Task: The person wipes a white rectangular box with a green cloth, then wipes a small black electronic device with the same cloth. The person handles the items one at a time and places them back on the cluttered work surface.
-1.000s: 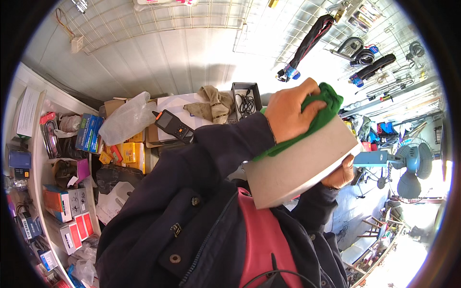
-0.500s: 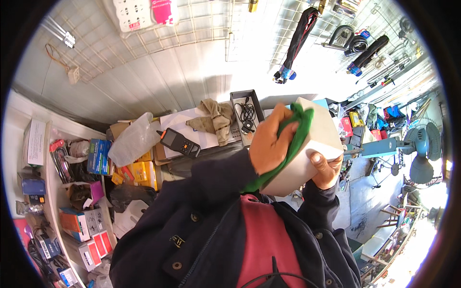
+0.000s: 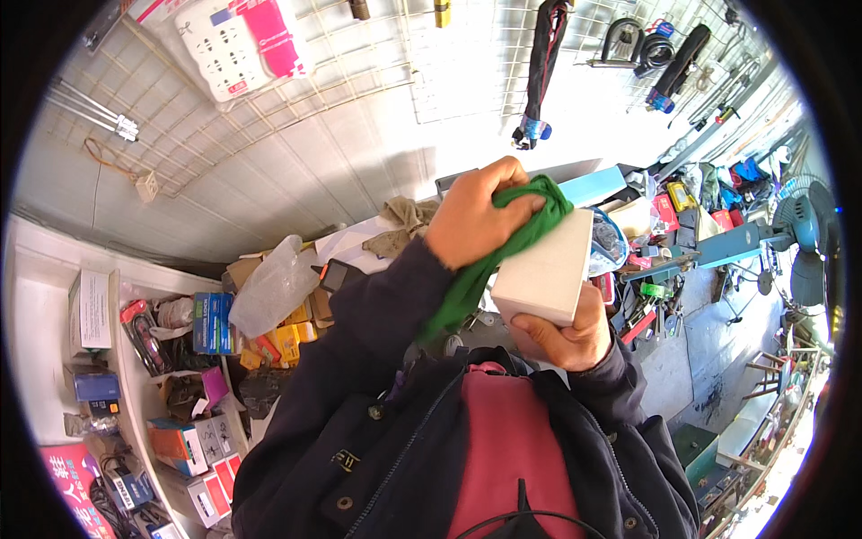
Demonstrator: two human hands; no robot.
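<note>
My left hand (image 3: 476,216) pinches a green cloth (image 3: 525,229), with its fingers and thumb closed on it at the far corner of a plain white box (image 3: 549,269). The cloth's loose end trails down toward my chest. From below and to the right, my right hand (image 3: 573,334) grips the box, its thumb lying across the near side. The box is tilted in front of me, held off any surface. Part of the right hand's fingers is hidden behind the box.
To the left, a white shelf (image 3: 121,359) holds several small boxes. A clear plastic bag (image 3: 277,292) and a crumpled brown cloth (image 3: 404,225) lie beyond my left arm. A blue fan (image 3: 799,229) stands at the right, and tools hang on a wire grid (image 3: 350,63).
The box has turned in my right hand and sits closer to upright. My left hand with the green cloth has shifted up and left to its far edge. The view has swung slightly.
</note>
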